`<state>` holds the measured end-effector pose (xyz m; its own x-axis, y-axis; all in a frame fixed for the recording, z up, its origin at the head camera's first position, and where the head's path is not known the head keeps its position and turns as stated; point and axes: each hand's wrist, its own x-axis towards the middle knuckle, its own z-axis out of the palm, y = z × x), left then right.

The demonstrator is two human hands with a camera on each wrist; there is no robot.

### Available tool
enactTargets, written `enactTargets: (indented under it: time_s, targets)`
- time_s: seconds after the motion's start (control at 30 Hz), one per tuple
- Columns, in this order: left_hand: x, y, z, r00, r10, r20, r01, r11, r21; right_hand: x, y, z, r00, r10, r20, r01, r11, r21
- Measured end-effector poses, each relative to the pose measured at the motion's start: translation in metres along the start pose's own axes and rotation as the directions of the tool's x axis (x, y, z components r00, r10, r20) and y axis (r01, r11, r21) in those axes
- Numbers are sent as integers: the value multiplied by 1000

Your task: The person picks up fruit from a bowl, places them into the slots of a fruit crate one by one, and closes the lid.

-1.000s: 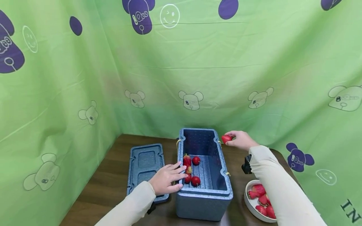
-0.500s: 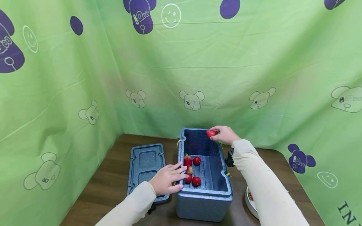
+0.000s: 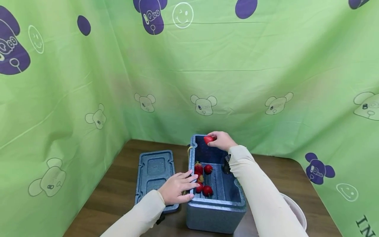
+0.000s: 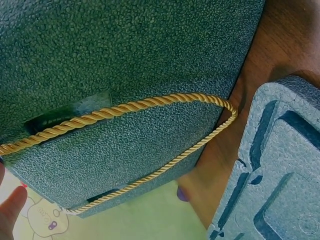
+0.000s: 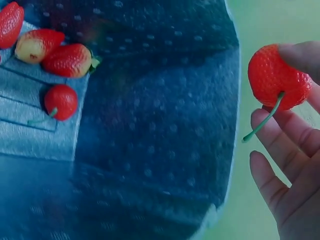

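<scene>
Right hand [image 3: 222,141] pinches red strawberry [image 3: 208,139] at far end of blue box [image 3: 216,217]; left hand [image 3: 177,188], fingers spread, on left rim [image 3: 193,158].

The right sleeve [image 3: 266,194] hides part of the box [image 3: 216,219] and much of the bowl [image 3: 301,214], whose contents cannot be told, while the wrist views' edges cut off the left hand [image 4: 11,211], right hand [image 5: 306,185] and lid [image 4: 290,175].
</scene>
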<state>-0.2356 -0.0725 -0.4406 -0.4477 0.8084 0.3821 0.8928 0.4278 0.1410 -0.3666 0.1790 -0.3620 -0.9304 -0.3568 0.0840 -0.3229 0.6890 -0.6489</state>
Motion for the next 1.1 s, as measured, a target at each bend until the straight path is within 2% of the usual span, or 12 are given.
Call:
enactTargets:
  time_s: [0.13, 0.3, 0.43, 0.7, 1.1]
  targets:
    - [0, 1, 1, 1000, -11, 13, 12, 1000, -7, 1, 1, 9, 1000, 20, -10, -20, 1000, -7]
    - [-1, 3, 2, 1000, -4, -1, 4, 1000, -10, -1, 3, 19, 999, 37, -22, -37, 999, -7]
    - [-2, 5, 2, 1000, -7, -10, 7, 1000, -8, -3, 6, 29, 999, 39, -17, -40, 999, -32]
    - [-1, 10, 1, 999, -37, 16, 37, 999, -23, -7, 15, 47, 998, 63, 18, -62, 996, -57]
    - [-2, 10, 3, 999, -16, -33, 15, 999, -40, -14, 25, 66, 996, 59, 62, -51, 992, -117]
